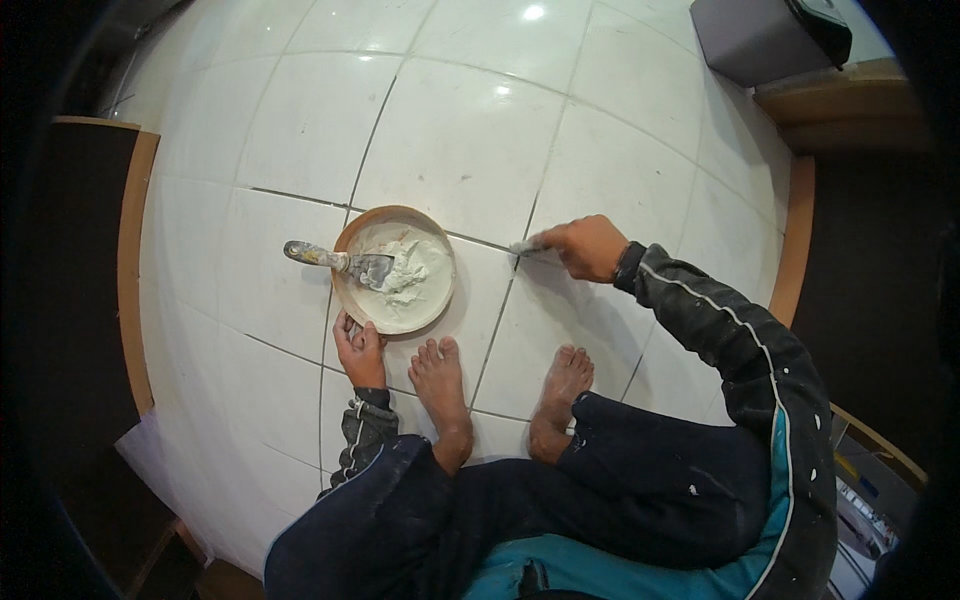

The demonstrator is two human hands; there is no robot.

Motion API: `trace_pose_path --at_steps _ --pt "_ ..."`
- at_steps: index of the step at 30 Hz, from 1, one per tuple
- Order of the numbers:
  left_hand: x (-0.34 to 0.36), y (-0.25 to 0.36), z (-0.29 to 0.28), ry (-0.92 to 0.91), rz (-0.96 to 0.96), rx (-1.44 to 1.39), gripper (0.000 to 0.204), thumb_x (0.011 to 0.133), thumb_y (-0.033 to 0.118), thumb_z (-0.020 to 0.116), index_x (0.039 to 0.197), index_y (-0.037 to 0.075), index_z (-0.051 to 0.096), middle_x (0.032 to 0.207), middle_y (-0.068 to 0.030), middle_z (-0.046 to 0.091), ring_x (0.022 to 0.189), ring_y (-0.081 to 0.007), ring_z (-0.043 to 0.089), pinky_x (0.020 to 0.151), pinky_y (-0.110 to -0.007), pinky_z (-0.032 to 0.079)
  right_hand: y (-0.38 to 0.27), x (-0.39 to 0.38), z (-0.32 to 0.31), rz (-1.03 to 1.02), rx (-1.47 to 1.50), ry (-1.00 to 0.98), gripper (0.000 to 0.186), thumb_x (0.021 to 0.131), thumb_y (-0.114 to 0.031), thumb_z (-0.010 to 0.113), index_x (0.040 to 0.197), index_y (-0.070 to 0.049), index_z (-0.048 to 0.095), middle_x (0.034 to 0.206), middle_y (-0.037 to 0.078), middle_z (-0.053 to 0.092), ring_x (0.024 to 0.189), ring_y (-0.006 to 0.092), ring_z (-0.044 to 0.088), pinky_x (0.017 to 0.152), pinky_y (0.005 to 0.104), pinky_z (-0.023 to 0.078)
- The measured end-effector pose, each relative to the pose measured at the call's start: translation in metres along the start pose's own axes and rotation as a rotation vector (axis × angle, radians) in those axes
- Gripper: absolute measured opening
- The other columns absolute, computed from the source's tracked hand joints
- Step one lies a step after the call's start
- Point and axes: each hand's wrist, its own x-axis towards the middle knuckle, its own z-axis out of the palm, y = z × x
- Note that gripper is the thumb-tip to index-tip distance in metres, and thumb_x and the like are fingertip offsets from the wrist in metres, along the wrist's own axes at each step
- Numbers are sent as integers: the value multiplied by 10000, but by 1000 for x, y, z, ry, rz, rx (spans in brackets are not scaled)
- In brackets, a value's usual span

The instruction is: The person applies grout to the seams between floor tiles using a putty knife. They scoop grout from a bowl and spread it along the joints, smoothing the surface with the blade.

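Note:
A round tan bowl (349, 226) of white paste (408, 272) rests on the tiled floor in front of my feet. Across its left rim lies a putty knife (318, 256), blade in the paste, handle sticking out. My left hand (360, 352) is at the bowl's near left rim, fingers curled against it. To the right of the bowl, my right hand (590, 247) is closed, with a small greyish-white piece (524, 246) at its fingertips. That piece meets the floor where dark tile joints cross; its kind I cannot make out.
White tiles (460, 120) cover the floor, some joints dark and others pale. Dark panels with wooden edges stand at left (135, 260) and right (795, 240). A grey bin-like box (750, 40) sits at the far right. My bare feet (440, 385) are close behind the bowl.

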Motion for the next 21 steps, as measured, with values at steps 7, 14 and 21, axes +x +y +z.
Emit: trace_pose_path --at_steps 7,14,21 --pt "0 18 2 -53 35 201 484 904 -7 572 1363 -21 421 1324 -158 529 869 -144 650 677 -248 539 54 -3 -5 255 1158 140 387 854 -23 620 1239 -16 586 956 61 682 802 134 680 718 291 597" --pt "14 49 12 -44 102 296 589 899 74 671 1403 -6 378 1325 -174 523 973 -180 622 766 -284 547 55 -11 -2 325 1579 69 427 873 -85 610 1296 -45 561 965 86 681 773 169 696 647 313 614" --pt "89 99 29 -117 416 341 700 903 138 694 1484 68 309 1323 -171 527 1059 -228 613 840 -328 556 53 -9 1 240 1622 29 441 877 -74 602 1312 -25 546 963 80 675 772 168 692 646 313 615"
